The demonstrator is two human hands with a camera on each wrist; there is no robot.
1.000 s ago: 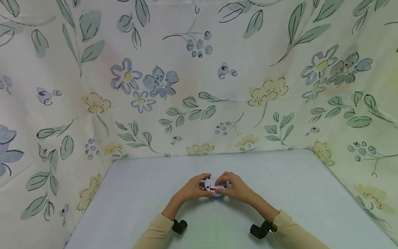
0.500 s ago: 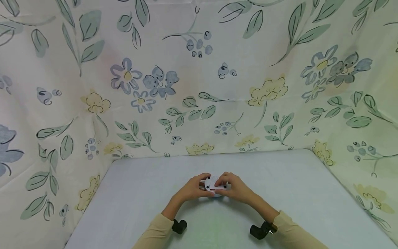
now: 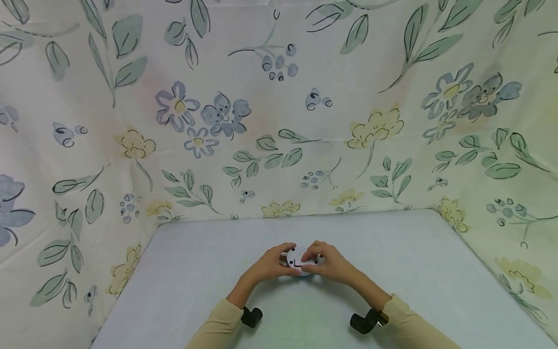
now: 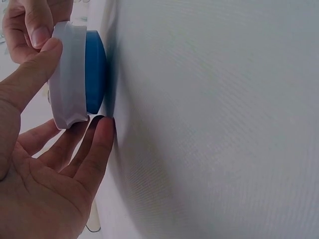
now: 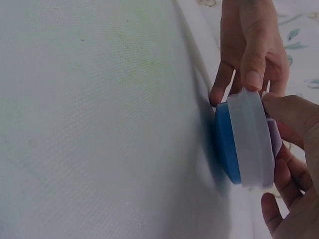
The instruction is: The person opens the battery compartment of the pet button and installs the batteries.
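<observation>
**Two hands on a round disc, near table edge**

Hidden: top face of the disc [image 3: 302, 262] is half covered by fingers in the head view; small holes and a red mark show, the rest cannot be read. Wrist views give only its side: white upper band over blue base [image 4: 94, 72].

Grip: left hand [image 3: 271, 264] pinches the white rim from 9 o'clock, thumb on the edge, other fingers [image 4: 97, 144] lying straight beside the base and touching the table [image 3: 209, 271]. Right hand [image 3: 331, 265] clamps it from 3 o'clock, fingers curled over the top, thumb on the rim [image 5: 251, 137]. Disc sits blue side down on the table, at the near centre.

Around: flowered cloth [image 3: 279, 111] stands at 12, 9 and 3 o'clock as walls. Black wrist cameras [image 3: 252, 317] at 6 o'clock on beige sleeves [image 3: 218, 325].
</observation>
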